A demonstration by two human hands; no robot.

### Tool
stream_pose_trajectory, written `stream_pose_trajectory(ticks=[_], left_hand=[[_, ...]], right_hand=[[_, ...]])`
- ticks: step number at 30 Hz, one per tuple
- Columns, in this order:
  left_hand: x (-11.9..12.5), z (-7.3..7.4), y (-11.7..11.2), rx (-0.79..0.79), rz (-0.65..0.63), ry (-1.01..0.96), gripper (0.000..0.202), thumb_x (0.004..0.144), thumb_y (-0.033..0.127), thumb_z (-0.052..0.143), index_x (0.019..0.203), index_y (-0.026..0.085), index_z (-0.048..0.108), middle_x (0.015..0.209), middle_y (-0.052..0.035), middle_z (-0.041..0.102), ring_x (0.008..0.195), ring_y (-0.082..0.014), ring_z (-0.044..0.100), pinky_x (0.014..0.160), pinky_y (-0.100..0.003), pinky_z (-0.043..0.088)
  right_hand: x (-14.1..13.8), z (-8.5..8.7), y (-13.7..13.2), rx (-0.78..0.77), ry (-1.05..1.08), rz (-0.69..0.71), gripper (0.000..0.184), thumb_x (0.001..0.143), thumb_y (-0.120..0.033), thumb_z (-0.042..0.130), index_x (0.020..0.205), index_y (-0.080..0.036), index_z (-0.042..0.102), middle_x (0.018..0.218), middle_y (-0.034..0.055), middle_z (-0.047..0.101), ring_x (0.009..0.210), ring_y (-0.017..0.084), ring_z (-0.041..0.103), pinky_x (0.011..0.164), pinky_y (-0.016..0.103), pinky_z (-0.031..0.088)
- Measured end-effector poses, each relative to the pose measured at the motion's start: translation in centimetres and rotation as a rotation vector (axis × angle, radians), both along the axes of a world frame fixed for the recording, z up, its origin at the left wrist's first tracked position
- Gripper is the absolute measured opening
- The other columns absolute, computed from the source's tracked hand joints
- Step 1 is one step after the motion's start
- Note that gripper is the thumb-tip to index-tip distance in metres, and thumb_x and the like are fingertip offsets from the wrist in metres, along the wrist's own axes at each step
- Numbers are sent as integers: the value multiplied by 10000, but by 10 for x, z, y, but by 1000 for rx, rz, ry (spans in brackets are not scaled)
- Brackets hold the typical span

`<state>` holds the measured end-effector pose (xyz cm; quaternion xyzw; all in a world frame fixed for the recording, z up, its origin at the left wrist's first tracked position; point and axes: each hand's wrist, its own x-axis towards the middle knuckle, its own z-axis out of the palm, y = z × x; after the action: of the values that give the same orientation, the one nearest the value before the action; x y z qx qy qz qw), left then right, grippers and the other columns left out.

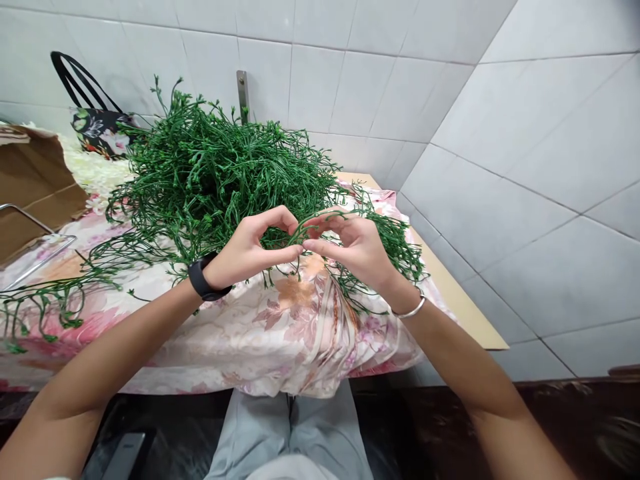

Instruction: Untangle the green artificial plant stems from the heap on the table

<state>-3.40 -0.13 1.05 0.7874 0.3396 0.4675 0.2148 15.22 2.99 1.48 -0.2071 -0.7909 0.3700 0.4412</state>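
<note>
Both my hands meet in front of a big heap of green artificial stems (215,160) with small buds at their tips. My left hand (255,247), below a black wristband, pinches a thin green plastic stem (299,232) between thumb and fingers. From the other side my right hand (347,243), with a silver bangle at the wrist, closes on the same stem, thumb tip beside the left thumb tip. The stem bends over the right fingers. Loose stems (400,247) lie behind and under the right hand, and more stems (55,300) trail to the left.
A floral cloth (290,333) covers the table, over a tan board (470,313) at the right. Cream flowers (95,163), a flowered bag (103,130), a cardboard box (37,187) and a metal wire frame (43,260) stand left. Tiled walls (340,87) bound the back and right.
</note>
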Motion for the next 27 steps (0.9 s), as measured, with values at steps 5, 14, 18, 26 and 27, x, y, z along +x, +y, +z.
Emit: stream_pose_trajectory(ticks=[5, 14, 18, 26, 27], left_hand=[[1, -1, -1, -119, -54, -51, 106, 755, 197, 580, 821, 143, 516, 796, -17, 527, 757, -107, 497, 715, -232, 420], [0, 5, -4, -198, -36, 124, 222, 795, 329, 552, 732, 117, 567, 680, 3, 485, 630, -84, 404, 572, -220, 324], [1, 7, -4, -191, 3, 143, 213, 808, 303, 531, 698, 122, 537, 646, 17, 447, 612, -78, 377, 554, -213, 297], [12, -2, -6, -177, 137, 109, 290, 839, 319, 475, 619, 147, 393, 569, 50, 292, 533, -60, 266, 490, -209, 215], [13, -3, -6, -152, 158, 118, 294, 844, 309, 467, 615, 149, 377, 564, 52, 284, 530, -59, 262, 495, -212, 212]], right_hand=[[3, 3, 3, 133, -125, -24, 153, 740, -282, 644, 834, -161, 649, 834, 43, 638, 815, 155, 587, 746, 299, 484], [5, 7, -3, 353, -328, -54, 122, 825, -239, 534, 824, -125, 576, 799, 33, 620, 705, 102, 586, 645, 216, 454], [3, 4, -4, 469, -396, -145, 107, 837, -210, 493, 774, -128, 520, 750, 36, 572, 656, 100, 532, 594, 220, 406], [-3, -1, -1, 755, -452, -329, 163, 836, -174, 446, 677, -145, 463, 640, 0, 497, 511, 65, 392, 497, 224, 300], [-4, -1, -1, 798, -462, -348, 162, 836, -176, 445, 679, -144, 468, 639, -1, 495, 512, 65, 392, 495, 226, 294]])
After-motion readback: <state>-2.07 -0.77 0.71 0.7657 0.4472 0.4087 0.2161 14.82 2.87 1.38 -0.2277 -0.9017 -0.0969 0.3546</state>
